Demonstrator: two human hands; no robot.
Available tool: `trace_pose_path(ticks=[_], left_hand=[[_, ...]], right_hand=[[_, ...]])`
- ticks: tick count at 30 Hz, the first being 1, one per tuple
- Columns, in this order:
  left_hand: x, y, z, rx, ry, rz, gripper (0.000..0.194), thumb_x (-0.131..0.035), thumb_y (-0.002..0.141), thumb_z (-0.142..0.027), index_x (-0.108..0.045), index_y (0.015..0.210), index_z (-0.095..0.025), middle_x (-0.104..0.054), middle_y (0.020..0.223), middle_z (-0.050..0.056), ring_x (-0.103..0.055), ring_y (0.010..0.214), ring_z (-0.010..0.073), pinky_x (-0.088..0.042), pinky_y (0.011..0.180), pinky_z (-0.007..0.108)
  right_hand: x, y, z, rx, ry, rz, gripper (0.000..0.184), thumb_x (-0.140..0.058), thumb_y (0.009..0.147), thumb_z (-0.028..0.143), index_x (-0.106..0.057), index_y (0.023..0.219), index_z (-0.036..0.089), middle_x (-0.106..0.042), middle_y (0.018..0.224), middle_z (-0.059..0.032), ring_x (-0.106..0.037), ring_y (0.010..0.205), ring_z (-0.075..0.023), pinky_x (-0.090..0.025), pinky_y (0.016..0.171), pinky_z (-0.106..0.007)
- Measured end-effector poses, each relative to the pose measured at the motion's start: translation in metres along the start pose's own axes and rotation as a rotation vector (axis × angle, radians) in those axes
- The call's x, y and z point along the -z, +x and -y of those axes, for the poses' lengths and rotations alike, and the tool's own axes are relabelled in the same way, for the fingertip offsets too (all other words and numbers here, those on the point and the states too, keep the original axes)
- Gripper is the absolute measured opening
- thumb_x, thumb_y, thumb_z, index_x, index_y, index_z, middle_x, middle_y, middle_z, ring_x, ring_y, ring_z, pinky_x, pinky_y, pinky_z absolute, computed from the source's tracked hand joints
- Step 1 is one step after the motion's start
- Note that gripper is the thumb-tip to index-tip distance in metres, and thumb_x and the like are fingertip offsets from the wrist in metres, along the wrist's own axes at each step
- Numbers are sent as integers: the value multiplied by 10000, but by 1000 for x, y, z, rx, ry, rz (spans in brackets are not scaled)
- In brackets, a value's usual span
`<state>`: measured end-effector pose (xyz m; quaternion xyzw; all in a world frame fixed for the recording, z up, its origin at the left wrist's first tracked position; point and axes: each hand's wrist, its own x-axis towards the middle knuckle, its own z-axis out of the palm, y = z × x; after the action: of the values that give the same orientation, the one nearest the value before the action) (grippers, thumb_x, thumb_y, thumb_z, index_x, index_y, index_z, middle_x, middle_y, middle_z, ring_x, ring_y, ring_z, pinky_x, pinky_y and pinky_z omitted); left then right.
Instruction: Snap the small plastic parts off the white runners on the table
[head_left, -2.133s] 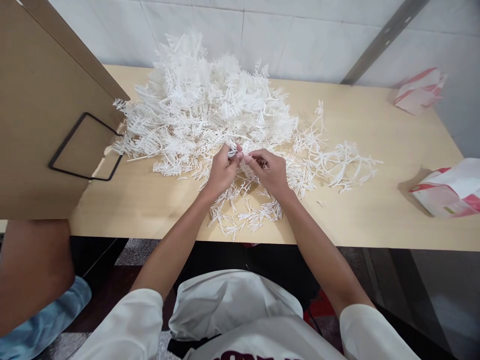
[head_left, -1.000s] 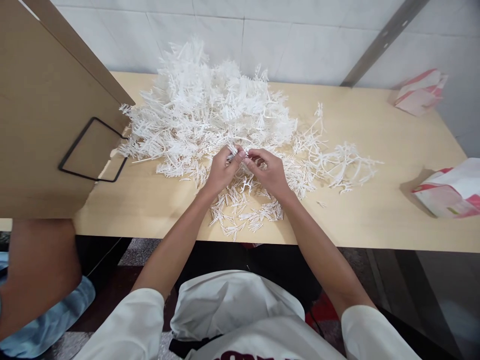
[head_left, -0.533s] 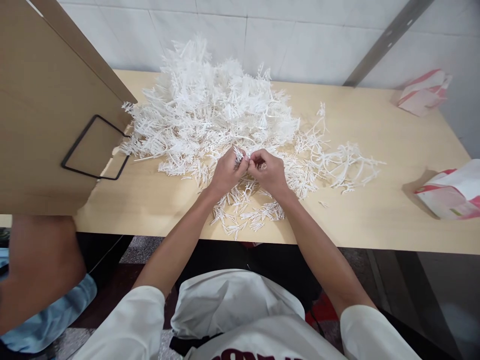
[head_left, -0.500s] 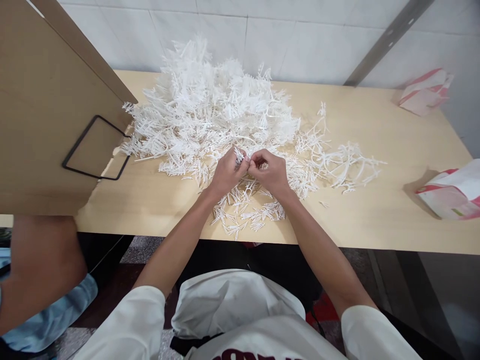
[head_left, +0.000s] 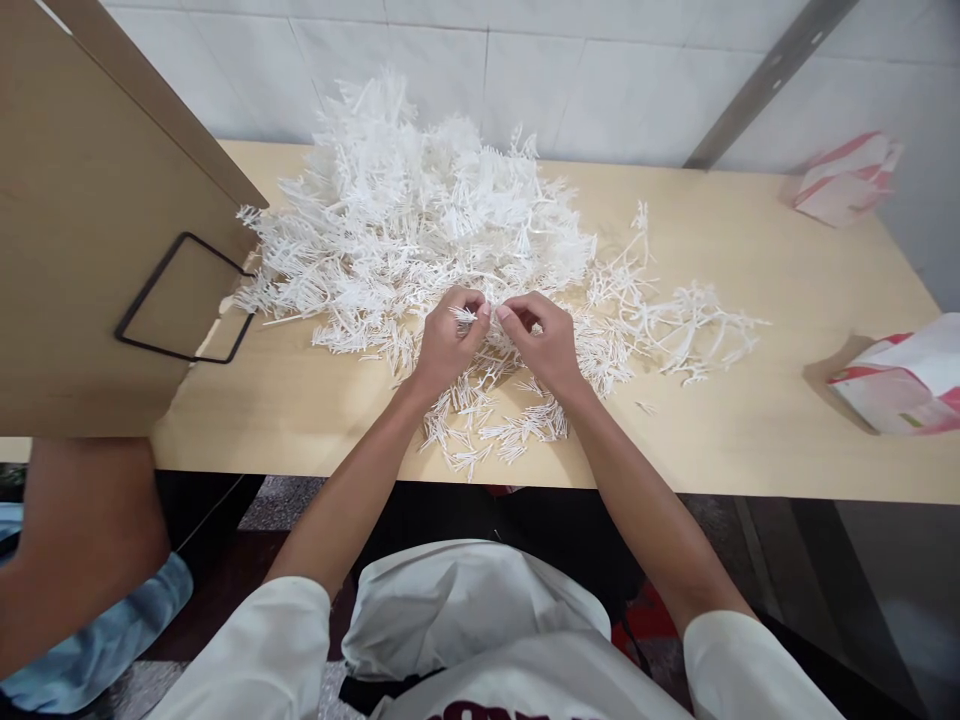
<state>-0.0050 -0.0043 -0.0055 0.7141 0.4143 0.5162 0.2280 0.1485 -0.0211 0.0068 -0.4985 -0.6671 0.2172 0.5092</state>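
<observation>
A large heap of white, thin, branching plastic-looking pieces (head_left: 427, 200) lies against the wall, with smaller loose sprigs (head_left: 525, 430) spread in front. My left hand (head_left: 450, 340) is closed, thumb against fingers, with a small white branched piece (head_left: 463, 315) showing in its curled fingers. Close beside it, my right hand (head_left: 544, 340) is pinched, its thumb and fingertip almost meeting the left fingertips. Whatever sits in the right pinch is too small to make out. Both hands are just above the heap's near edge.
Bare white branching stems (head_left: 690, 325) lie right of the heap. Two red-and-white paper packets (head_left: 900, 385) stand at the right. A brown cardboard panel (head_left: 97, 250) with a black wire frame (head_left: 161, 350) rises at the left. Another person's arm (head_left: 90, 540) is below it.
My fingers have shifted slightly, and the tips of both hands have come a little apart. The white piece in my left hand now points more sideways. The view has moved slightly.
</observation>
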Motion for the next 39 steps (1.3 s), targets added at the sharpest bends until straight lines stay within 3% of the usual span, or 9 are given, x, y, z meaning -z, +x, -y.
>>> trace_pose_path(ticks=[2, 6, 11, 15, 20, 30, 39], left_hand=[[0, -1, 0, -12, -3, 33, 181, -512, 936, -380, -569, 903, -211, -635, 867, 19, -582, 820, 126, -476, 781, 288], [0, -2, 2, -26, 12, 116, 183, -510, 935, -378, -575, 908, -209, -646, 878, 26, -586, 831, 135, -478, 787, 291], [-1, -2, 3, 34, 6, 100, 129, -519, 919, -322, -558, 872, -208, -632, 853, 16, -576, 809, 130, -465, 780, 286], [-1, -2, 0, 59, -2, 95, 80, -544, 879, -274, -555, 842, -204, -624, 825, 5, -559, 788, 126, -449, 754, 273], [0, -2, -8, 99, -78, 190, 76, -538, 854, -257, -566, 820, -195, -617, 815, -1, -534, 755, 116, -420, 696, 254], [1, 2, -9, 272, -381, 375, 105, -537, 804, -271, -547, 765, -174, -510, 710, -30, -462, 677, 94, -386, 647, 235], [-3, -2, 3, 355, -540, 502, 149, -564, 790, -294, -508, 711, -181, -465, 663, -34, -437, 595, 82, -380, 566, 233]], right_hand=[[0, 1, 0, -18, 28, 50, 259, -559, 905, 441, -657, 836, 211, -644, 770, 2, -547, 674, -102, -432, 637, -264], [-1, 2, -3, -46, 85, 117, 274, -569, 902, 471, -651, 889, 210, -651, 780, 6, -543, 660, -98, -429, 633, -259], [1, 2, -6, 31, 39, 170, 268, -526, 932, 419, -661, 833, 209, -656, 751, -1, -562, 677, -107, -435, 660, -264], [0, 1, -6, 92, -57, 104, 174, -563, 873, 310, -648, 771, 198, -646, 710, -2, -534, 622, -104, -417, 615, -264], [1, 0, -5, 119, -142, -21, 104, -578, 731, 196, -559, 629, 198, -564, 597, 29, -455, 533, -90, -375, 553, -258], [5, 0, -1, 263, -160, 53, 143, -487, 666, 164, -384, 580, 213, -377, 561, 46, -333, 542, -89, -285, 545, -264], [8, -1, 3, 223, -55, 133, 213, -482, 633, 190, -291, 544, 221, -298, 529, 47, -282, 533, -95, -234, 537, -286]])
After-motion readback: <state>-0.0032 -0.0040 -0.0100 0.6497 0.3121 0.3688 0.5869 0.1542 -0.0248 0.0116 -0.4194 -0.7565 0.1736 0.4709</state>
